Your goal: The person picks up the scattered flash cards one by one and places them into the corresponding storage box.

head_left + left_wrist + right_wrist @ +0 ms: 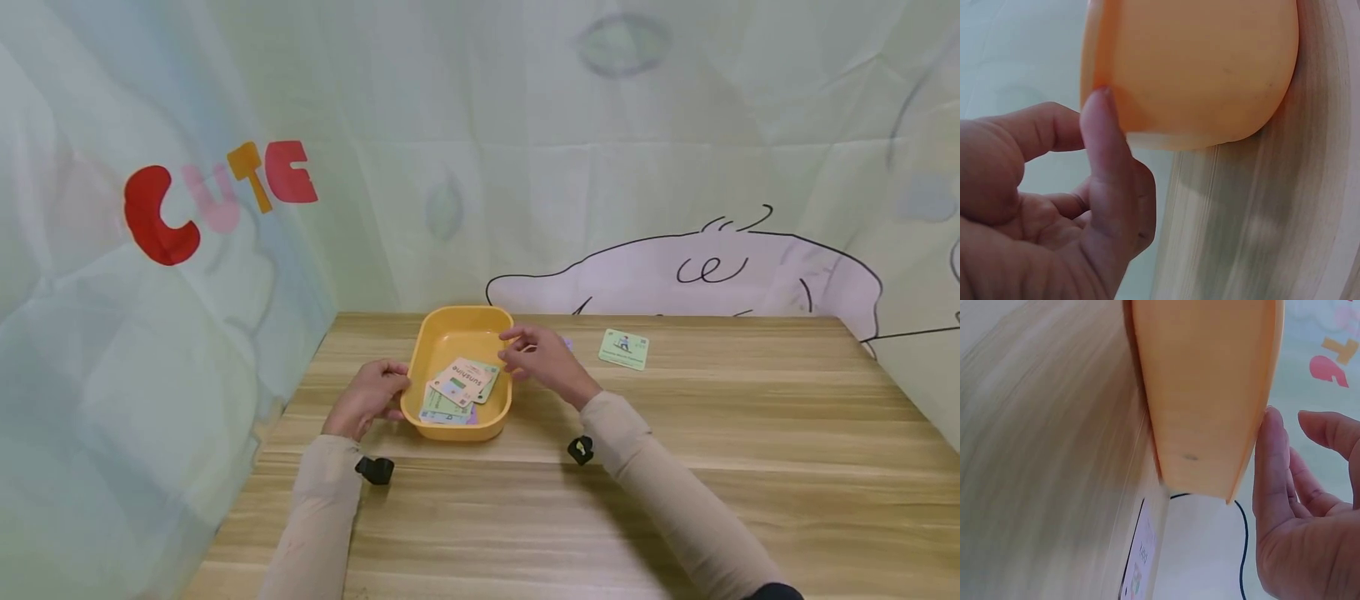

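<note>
A yellow-orange tray (459,340) sits on the wooden table with several picture cards (459,385) piled in its near half; the top one is pink. My left hand (396,397) rests at the tray's left wall, where the thumb (1105,140) touches the tray (1210,69) and the other fingers hang loosely curled and empty. Over the tray's right rim hovers my right hand (514,350), its fingers relaxed and holding nothing. In the right wrist view that hand's thumb (1271,469) lies close beside the tray's edge (1210,394).
A green card (624,348) lies face up on the table to the right of the tray. Another pale card (1141,559) lies just behind my right hand. A printed cloth backdrop closes off the back and left sides. The wooden table (750,433) extends to the right and towards me.
</note>
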{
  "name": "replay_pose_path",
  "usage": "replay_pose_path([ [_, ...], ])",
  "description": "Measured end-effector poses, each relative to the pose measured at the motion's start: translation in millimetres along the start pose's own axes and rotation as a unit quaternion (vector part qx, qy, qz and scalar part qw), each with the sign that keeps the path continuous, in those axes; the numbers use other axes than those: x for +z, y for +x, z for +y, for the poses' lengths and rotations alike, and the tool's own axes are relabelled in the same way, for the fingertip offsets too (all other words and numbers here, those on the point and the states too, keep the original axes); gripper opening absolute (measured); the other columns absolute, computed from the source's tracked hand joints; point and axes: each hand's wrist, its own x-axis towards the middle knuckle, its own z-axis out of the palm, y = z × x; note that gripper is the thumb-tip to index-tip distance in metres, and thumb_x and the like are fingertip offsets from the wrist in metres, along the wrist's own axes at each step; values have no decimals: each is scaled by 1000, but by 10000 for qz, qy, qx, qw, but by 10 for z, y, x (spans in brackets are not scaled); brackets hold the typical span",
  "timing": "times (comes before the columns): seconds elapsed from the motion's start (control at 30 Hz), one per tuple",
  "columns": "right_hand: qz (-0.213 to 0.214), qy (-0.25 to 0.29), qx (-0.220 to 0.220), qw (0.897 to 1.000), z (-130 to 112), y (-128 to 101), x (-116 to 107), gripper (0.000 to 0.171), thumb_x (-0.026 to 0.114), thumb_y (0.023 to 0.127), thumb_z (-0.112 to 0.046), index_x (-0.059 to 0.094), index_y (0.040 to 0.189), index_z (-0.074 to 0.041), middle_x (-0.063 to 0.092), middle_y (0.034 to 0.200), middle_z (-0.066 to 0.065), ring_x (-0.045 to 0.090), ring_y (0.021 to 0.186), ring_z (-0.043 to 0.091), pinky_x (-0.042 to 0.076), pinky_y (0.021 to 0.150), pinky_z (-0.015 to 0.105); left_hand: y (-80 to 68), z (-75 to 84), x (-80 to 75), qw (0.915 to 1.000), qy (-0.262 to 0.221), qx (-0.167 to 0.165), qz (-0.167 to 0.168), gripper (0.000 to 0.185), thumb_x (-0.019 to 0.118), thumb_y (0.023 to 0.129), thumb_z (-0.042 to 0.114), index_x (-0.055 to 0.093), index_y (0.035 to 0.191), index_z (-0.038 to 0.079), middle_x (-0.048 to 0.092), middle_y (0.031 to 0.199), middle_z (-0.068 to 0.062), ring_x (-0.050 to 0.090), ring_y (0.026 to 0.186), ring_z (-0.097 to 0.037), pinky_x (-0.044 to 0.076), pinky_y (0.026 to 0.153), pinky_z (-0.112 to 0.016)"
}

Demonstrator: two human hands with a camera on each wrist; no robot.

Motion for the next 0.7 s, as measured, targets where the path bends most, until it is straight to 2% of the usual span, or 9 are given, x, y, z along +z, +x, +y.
replay_pose_path([
  [0.17,106,-260,-10,9996,26,-32,-81,37,71,96,-19,63,128,-3,66,105,14,72,90,27,62,83,47,0,-5,-9,10000,14,18,6,29,54,103,14,54,128,-1,57,116,-16,60,89,-21,62,62,-32],
  [0.33,111,-280,72,9995,25,-53,-174,33,71,97,-20,64,126,-6,66,109,14,71,97,35,61,86,48,4,-6,-12,10000,42,13,13,30,54,104,14,54,129,-1,58,117,-17,61,90,-21,62,63,-32],
  [0.57,174,-180,83,9997,40,-58,-338,38,70,97,-18,62,131,-4,65,110,16,72,95,30,61,88,45,8,3,-9,10000,49,-30,-23,30,54,103,14,53,129,-1,57,119,-17,61,91,-21,62,63,-30],
  [0.7,265,-392,56,9989,84,-69,-425,40,72,95,-17,62,131,-4,68,109,14,70,97,29,61,87,44,7,-1,-2,9999,104,-24,-6,29,54,103,14,54,128,-1,58,117,-17,61,90,-21,62,64,-31],
])
